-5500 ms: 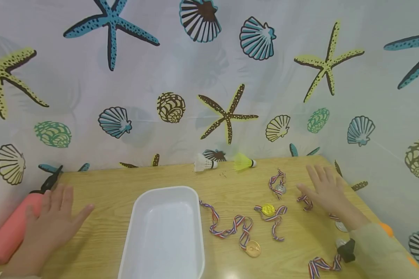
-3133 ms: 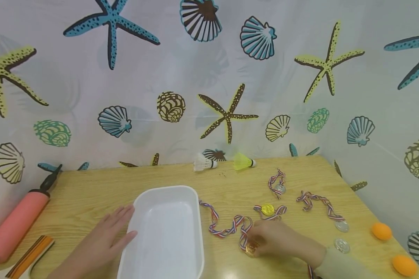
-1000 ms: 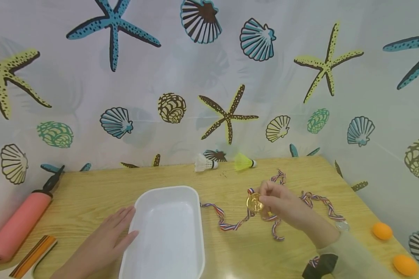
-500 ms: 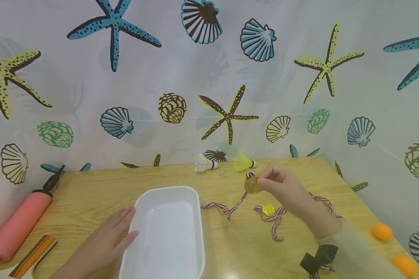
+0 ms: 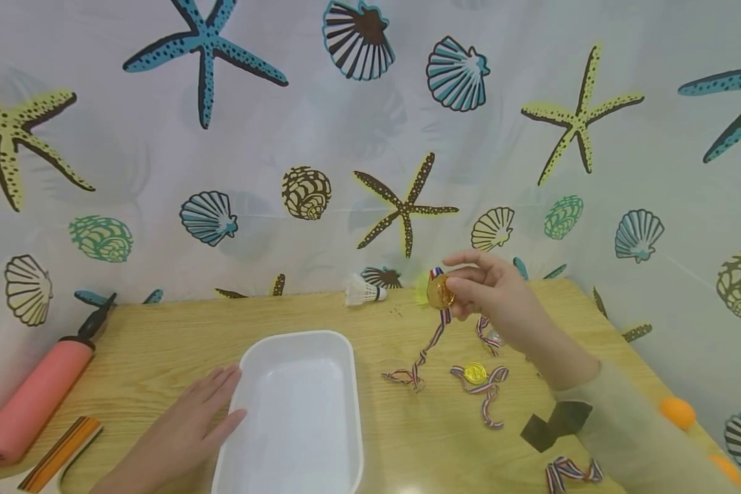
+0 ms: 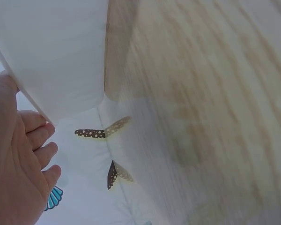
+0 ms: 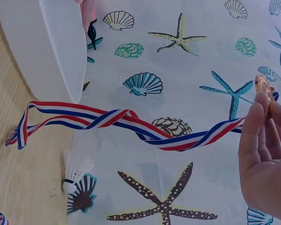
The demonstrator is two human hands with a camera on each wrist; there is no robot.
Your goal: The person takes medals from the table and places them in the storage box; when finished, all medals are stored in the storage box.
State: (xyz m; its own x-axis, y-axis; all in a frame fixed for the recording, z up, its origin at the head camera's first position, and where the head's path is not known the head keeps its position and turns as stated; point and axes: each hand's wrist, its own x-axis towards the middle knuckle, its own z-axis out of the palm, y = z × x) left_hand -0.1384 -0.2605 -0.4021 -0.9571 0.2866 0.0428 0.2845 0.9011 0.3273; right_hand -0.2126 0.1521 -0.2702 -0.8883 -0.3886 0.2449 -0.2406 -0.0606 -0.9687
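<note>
Clearly, the right hand [image 5: 500, 295] pinches a gold-coloured medal [image 5: 440, 293] between thumb and fingers, holding it above the worktop [image 5: 179, 329]. From that grip a red, white and blue ribbon [image 5: 429, 346] hangs twisted downward; whether its lower end touches the worktop, I cannot tell. The left hand [image 5: 185, 425] rests against the near side of a white tray [image 5: 290, 418], its fingers extended and its thumb at the rim. Below the right hand, a yellow-gold medal [image 5: 475, 373] lies on its own ribbon, and a silver medal [image 5: 495, 338] shows partly just beneath the palm. Beyond the fingertips, a yellow shuttlecock [image 5: 422, 288] is mostly covered by the held medal, with a white shuttlecock [image 5: 362, 291] to its left. Left of the left hand lies a pink pump [image 5: 33, 401]; right of the right hand, beside the sleeve [image 5: 648, 439], sits an orange ball [image 5: 678, 412].
</note>
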